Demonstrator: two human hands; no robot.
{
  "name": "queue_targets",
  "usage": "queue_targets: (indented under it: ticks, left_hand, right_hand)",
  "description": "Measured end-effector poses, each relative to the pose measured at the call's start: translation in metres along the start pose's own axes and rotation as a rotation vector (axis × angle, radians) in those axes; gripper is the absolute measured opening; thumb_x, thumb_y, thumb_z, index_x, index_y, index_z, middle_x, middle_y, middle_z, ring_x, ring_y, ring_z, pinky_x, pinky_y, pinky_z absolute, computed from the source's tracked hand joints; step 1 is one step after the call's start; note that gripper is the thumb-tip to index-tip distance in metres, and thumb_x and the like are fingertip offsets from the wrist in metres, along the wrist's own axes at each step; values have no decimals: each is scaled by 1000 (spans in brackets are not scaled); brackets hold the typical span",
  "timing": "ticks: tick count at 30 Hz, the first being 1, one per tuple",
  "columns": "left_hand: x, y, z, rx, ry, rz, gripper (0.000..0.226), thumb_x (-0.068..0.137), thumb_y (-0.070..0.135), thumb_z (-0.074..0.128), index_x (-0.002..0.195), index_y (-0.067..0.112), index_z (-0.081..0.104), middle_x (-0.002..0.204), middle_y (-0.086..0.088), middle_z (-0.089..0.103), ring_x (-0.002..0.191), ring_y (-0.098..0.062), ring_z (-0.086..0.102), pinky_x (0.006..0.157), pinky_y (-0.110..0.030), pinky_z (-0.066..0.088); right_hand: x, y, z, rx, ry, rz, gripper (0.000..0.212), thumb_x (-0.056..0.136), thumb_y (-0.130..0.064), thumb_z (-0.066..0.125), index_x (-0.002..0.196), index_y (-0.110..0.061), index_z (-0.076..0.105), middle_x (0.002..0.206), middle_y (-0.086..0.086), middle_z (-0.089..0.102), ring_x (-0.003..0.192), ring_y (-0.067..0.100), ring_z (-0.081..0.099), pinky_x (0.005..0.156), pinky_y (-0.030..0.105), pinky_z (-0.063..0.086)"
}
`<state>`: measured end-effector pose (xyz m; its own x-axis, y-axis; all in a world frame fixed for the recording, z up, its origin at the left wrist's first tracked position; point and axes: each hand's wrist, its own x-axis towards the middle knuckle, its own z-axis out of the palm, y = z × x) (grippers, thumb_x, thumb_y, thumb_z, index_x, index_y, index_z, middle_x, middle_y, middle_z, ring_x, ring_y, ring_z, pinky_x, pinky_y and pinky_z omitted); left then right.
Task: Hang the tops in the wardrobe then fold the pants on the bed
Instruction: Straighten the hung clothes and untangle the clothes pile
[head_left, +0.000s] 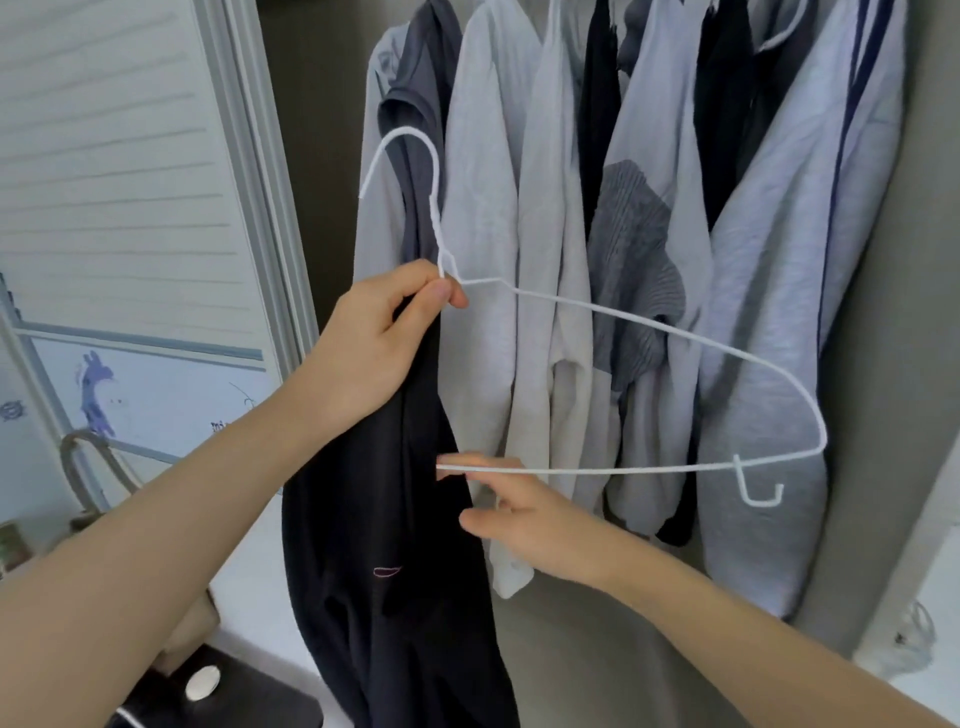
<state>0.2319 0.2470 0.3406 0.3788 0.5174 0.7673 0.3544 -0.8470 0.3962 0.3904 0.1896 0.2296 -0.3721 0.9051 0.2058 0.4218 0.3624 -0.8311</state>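
A person's left hand (387, 332) pinches a white wire hanger (623, 317) at its neck together with a dark top (384, 545). Their right hand (524, 514), loosely curled, touches the hanger's bottom bar before hanging clothes (779, 291).

Open wardrobe (332, 104), row of grey, white and dark tops (519, 208) hanging inside it

1. Dark navy top (384, 545): hangs limp in long folds at about 7 o'clock of the view, its upper edge bunched against the hanger's neck; a small pink outline mark shows low on the cloth
2. White wire hanger (639, 325): tilted, hook up at 11 o'clock, one shoulder reaching to 3 o'clock, with a small hook under that end; its other shoulder hidden behind the top
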Motion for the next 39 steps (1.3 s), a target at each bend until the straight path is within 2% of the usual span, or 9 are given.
queue_targets:
  ticks: [3, 8, 12, 16, 21, 25, 30, 35, 39]
  left_hand:
    - [-5, -1, -4, 33, 3, -3, 28, 104, 20, 43, 98, 13, 69, 65, 2, 49, 59, -4, 43, 59, -10, 32]
    - [-14, -6, -7, 87, 9, 3, 27, 104, 20, 44, 97, 12, 68, 60, 17, 49, 61, 1, 47, 60, -10, 32]
    - [-23, -16, -9, 139, -16, -15, 27, 104, 23, 44, 95, 15, 68, 60, 9, 47, 58, -4, 45, 58, -12, 32]
    - [-37, -53, -39, 199, 28, -115, 27, 102, 33, 43, 89, 26, 65, 76, -1, 62, 72, -17, 54, 72, -30, 41]
    - [-66, -89, -59, 396, -76, -197, 27, 103, 33, 41, 85, 27, 59, 77, 5, 62, 80, -1, 55, 70, -5, 34]
    - [-84, -90, -53, 402, -109, -156, 33, 100, 41, 36, 83, 22, 57, 72, 3, 58, 77, -5, 53, 67, -6, 34]
    - [-90, -89, -48, 283, -2, -234, 29, 104, 31, 40, 85, 20, 58, 73, 2, 58, 76, -9, 53, 67, -8, 35]
    - [-97, -88, -43, 255, -56, -246, 28, 103, 30, 40, 82, 25, 58, 76, 9, 57, 74, -5, 53, 64, -5, 34]
    - [-108, -83, -33, 303, -95, -182, 27, 101, 32, 39, 81, 26, 56, 74, 7, 56, 76, -6, 54, 67, -9, 36]
  right_hand:
    - [-2, 4, 15, -407, -33, -11, 43, 97, -37, 47, 140, -39, 38, 143, -20, 37, 134, 7, 27, 114, 36, 25]
    - [-7, -3, 45, -330, 160, -196, 39, 92, -50, 46, 129, -40, 37, 129, -18, 28, 125, 7, 24, 108, 32, 27]
    - [-6, 29, 76, -563, -30, -68, 40, 91, -60, 37, 124, -41, 47, 131, -14, 21, 125, 17, 18, 109, 36, 19]
    - [-27, 80, 55, -699, -63, 162, 44, 93, -61, 34, 113, -32, 59, 131, -9, 29, 123, 21, 21, 105, 39, 24]
    - [-44, 98, -12, -655, 130, 162, 38, 90, -59, 41, 104, -34, 66, 125, -11, 44, 114, 11, 42, 101, 34, 35]
    - [-47, 86, -44, -439, 200, 90, 18, 92, -45, 48, 96, -40, 64, 119, -18, 52, 100, -4, 55, 86, 11, 42]
    - [-51, 80, -54, -566, 295, 21, 41, 92, -51, 37, 102, -23, 66, 107, -12, 62, 98, 4, 58, 88, 29, 48]
    - [-62, 78, -63, -759, 290, 48, 43, 93, -52, 32, 112, -30, 64, 130, -20, 49, 109, 1, 54, 92, 29, 47]
    - [-68, 70, -64, -680, 359, -35, 35, 96, -43, 37, 106, -27, 66, 118, -18, 59, 105, 1, 58, 91, 25, 47]
